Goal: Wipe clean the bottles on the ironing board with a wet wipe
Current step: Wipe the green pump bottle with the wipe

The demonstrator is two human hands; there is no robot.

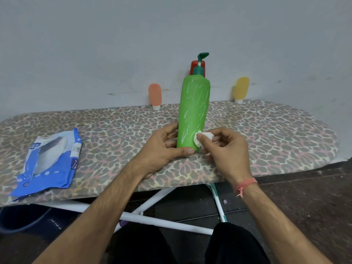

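Standing upright near the middle of the ironing board (266, 130), the green pump bottle (194, 111) had its long axis running almost vertical, leaning slightly so that the top tipped a little to the right. Its dark green pump head (202, 55) sat at the top with the spout pointing right. White streaks ran down the bottle's face.

The left hand (163, 149) gripped the bottle at its base, fingers curled round the left side and behind, the thumb lying across the front bottom edge. The right hand (226, 147) pinched a small crumpled white wet wipe (202, 137) between thumb and fingers and pressed it against the bottle's lower right side.

Along the board's far edge, against the wall, an orange squeeze tube (155, 96) stood cap-down to the left of the green bottle, and a yellow squeeze tube (241, 89) stood cap-down to the right, both well apart from it. A red bottle (194, 66) stood directly behind the green one, mostly hidden. A blue and white wet wipe pack (49, 161) lay flat on the board's left end, well apart from the hands. A pink thread band (245, 184) circled the right wrist.
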